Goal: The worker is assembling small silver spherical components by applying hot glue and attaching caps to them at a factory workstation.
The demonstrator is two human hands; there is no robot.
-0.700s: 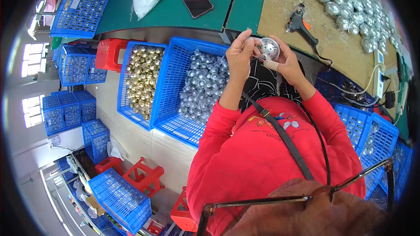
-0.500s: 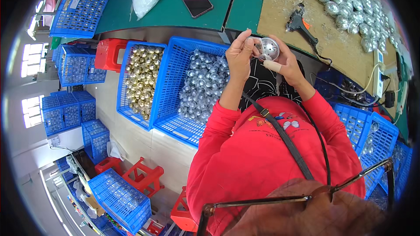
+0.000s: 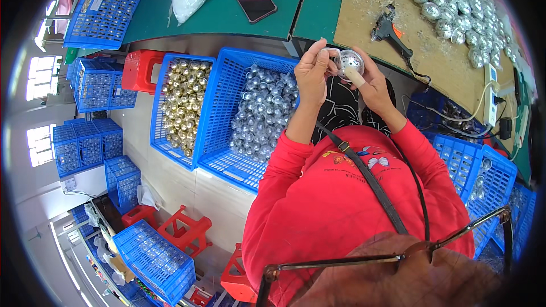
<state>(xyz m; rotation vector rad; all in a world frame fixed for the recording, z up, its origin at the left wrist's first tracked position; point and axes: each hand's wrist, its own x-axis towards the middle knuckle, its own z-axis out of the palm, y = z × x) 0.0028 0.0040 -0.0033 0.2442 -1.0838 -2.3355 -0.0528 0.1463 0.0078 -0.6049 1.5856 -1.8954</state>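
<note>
We find the round, glossy silver ball (image 3: 350,58) between the left hand (image 3: 312,74) and the right hand (image 3: 376,87). The right hand curls around its right side, its thumb, in a pale cover (image 3: 355,77), laid on the ball's face. The left thumb and fingers bend close at its left edge; we cannot tell what they pinch. Dark specks dot its reflective surface.

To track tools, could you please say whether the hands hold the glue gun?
No, the glue gun lies on the board, while the left hand and right hand are at a silver ball.
</note>
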